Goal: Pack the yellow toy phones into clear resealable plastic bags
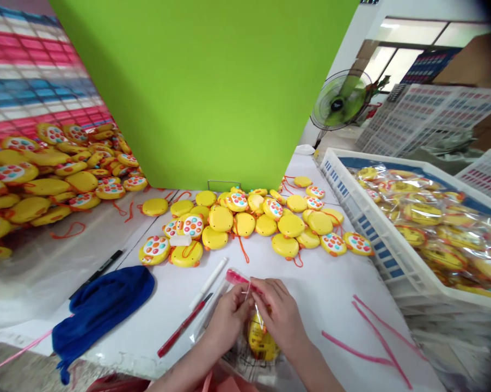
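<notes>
**Item 1, hands.** Left hand (228, 317) and right hand (280, 316), bare, held together at the near edge of the bench (331, 294), fingertips meeting and pinching.

**Item 2, held work.** A pink twist tie (239, 277) at the gathered neck of a clear plastic bag (233, 326), both hands closed on it. The fingers hide most of the neck, so how the tie lies there is hard to make out. The bag hangs below the hands and holds a yellow toy (259, 340), partly hidden by the right hand. Step in hand: tie being worked at the bag's neck.

**Item 3, beside the hands.** To the left, a red marker (183, 326), a white marker (208, 283), a black marker (96, 275) and a crumpled blue cloth (100, 310). To the right, loose pink twist ties (355, 347) lie flat on the bench.

**Item 4, farther along the bench.** A spread of unbagged round yellow toys (265, 223) with coloured dots and orange cords (243, 249), and a small white block (180, 240) resting among them. A larger heap of the same toys (53, 182) lies far left.

**Item 5, right side.** A white plastic crate (376, 239) filled with bagged yellow toys.

**Item 6, background.** Green board (200, 81) at the far edge; standing fan (339, 100) far right.
</notes>
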{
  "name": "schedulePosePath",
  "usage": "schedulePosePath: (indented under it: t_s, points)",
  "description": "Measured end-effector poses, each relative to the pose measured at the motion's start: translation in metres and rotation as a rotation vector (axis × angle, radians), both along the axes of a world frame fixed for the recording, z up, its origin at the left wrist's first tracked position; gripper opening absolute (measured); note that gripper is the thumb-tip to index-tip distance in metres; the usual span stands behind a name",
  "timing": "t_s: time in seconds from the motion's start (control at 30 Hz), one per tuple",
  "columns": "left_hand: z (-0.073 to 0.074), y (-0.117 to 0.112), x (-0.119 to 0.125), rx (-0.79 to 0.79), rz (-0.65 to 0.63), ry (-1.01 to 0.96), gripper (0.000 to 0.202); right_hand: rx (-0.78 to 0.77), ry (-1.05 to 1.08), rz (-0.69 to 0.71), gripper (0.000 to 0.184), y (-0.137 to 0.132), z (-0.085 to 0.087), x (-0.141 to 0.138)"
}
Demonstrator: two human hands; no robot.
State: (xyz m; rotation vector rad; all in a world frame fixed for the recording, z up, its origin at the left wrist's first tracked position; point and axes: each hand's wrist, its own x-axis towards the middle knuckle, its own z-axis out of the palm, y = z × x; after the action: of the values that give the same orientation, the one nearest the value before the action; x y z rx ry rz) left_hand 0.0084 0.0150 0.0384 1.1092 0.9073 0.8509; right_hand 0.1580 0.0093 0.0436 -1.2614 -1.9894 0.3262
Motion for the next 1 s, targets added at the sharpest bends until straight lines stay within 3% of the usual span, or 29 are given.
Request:
schedulePosePath:
  t_s: [0.23, 0.4, 0.47, 0.53, 0.63, 0.7, 0.77, 0.83, 0.9, 1.0]
  points:
    - [0.013, 0.004, 0.000, 0.162, 0.072, 0.276, 0.018, 0.136, -0.193, 0.044, 0.039, 0.002, 0.008, -0.007]
    - [0.016, 0.003, 0.001, 0.187, 0.023, 0.306, 0.015, 0.047, -0.088, -0.158, 0.021, 0.014, -0.005, -0.001]
    - [0.010, 0.002, 0.000, 0.116, 0.020, 0.279, 0.014, 0.003, 0.010, -0.320, 0.014, 0.017, -0.019, 0.025]
    - [-0.001, 0.003, -0.004, -0.012, 0.043, 0.220, 0.015, -0.047, 0.065, -0.495, 0.015, 0.014, -0.036, 0.067]
    - [-0.020, 0.005, -0.012, -0.181, 0.047, 0.131, 0.021, -0.120, -0.120, -0.719, 0.020, -0.007, -0.060, 0.144]
    - [-0.029, 0.008, -0.016, -0.237, 0.032, 0.107, 0.025, -0.180, -0.281, -0.730, 0.027, -0.026, -0.069, 0.186]
    - [-0.032, 0.009, -0.019, -0.273, 0.015, 0.093, 0.032, -0.183, -0.344, -0.686, 0.034, -0.041, -0.066, 0.208]
    - [-0.031, 0.010, -0.020, -0.281, -0.011, 0.071, 0.037, -0.135, -0.326, -0.672, 0.040, -0.047, -0.053, 0.208]
    - [-0.028, 0.010, -0.019, -0.263, -0.028, 0.050, 0.037, -0.113, -0.234, -0.688, 0.041, -0.045, -0.035, 0.188]
    - [-0.020, 0.008, -0.017, -0.243, -0.036, -0.002, 0.036, -0.298, 0.017, -0.599, 0.034, -0.033, -0.013, 0.140]
